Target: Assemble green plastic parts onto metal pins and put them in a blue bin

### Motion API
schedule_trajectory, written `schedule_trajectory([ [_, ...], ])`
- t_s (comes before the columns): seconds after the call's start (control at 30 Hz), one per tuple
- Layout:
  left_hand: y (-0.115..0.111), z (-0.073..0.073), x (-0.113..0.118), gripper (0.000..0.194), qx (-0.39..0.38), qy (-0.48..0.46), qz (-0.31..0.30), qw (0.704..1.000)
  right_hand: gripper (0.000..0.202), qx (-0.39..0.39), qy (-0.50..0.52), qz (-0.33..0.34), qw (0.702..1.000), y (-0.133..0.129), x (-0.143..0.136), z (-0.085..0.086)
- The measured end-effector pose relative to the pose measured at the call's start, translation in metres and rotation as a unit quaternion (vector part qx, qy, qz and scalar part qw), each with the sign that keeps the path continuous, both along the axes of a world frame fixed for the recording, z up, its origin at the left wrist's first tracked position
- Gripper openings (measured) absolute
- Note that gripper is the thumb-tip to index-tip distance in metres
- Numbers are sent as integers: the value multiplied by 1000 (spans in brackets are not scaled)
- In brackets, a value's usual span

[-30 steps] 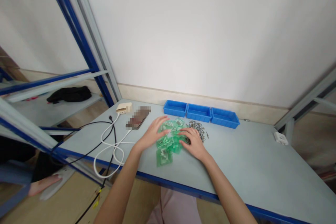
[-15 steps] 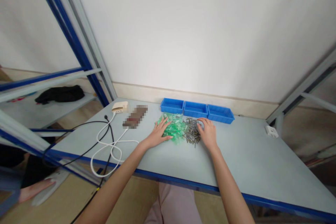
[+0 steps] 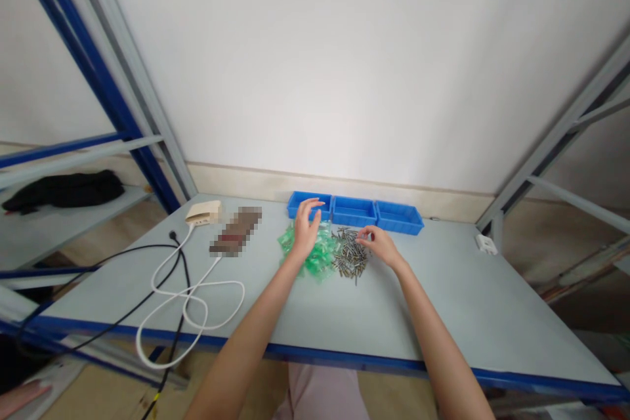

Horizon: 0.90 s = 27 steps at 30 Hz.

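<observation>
My left hand (image 3: pixel 307 231) is raised above a heap of small green plastic packets (image 3: pixel 319 260), in front of the left blue bin (image 3: pixel 295 204). Its fingers are stretched and the thumb stands apart, with nothing between them. Beside the packets lies a pile of small metal pieces that look like screws (image 3: pixel 350 261). Over the pile's right back edge, my right hand (image 3: pixel 381 245) has thumb and forefinger pinched together; whatever is between the tips is too small to make out.
A middle blue bin (image 3: pixel 354 211) and a right blue bin (image 3: pixel 399 218) continue the row along the wall. To the left are a beige box (image 3: pixel 203 212), a pixelated dark slab (image 3: pixel 236 231), a white cable (image 3: pixel 162 308) and black cables. A white plug-like block (image 3: pixel 486 244) sits far right.
My left hand has lifted off the green packets and moved toward the left bin. My right hand has gone from loosely curved at the pile's edge to a pinch. The view has shifted slightly.
</observation>
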<state>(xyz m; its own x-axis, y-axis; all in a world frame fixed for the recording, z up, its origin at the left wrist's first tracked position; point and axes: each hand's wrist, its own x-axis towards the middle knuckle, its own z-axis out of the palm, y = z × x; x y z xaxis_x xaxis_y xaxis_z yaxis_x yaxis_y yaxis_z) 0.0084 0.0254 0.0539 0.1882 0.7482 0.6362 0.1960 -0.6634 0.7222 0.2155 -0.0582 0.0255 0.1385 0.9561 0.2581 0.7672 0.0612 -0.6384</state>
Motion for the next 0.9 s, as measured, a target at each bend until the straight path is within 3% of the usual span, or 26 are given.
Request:
schedule_trajectory([
  [0.13,-6,-8,16,22,29,22,7,999,14,16,-31,105,994,-2,-12,2],
  [0.23,-16,-14,14,23,39,35,3,999,17,29,-53,135,989,-8,-19,-5],
  [0.4,-26,-15,10,24,56,72,-9,996,18,58,-66,103,991,-11,-16,-11],
  [0.67,-21,-19,13,24,37,111,-37,992,7,41,-103,94,989,-7,-17,-18],
  [0.9,-22,-20,12,25,24,171,-106,979,13,89,16,81,993,-4,-10,-14],
])
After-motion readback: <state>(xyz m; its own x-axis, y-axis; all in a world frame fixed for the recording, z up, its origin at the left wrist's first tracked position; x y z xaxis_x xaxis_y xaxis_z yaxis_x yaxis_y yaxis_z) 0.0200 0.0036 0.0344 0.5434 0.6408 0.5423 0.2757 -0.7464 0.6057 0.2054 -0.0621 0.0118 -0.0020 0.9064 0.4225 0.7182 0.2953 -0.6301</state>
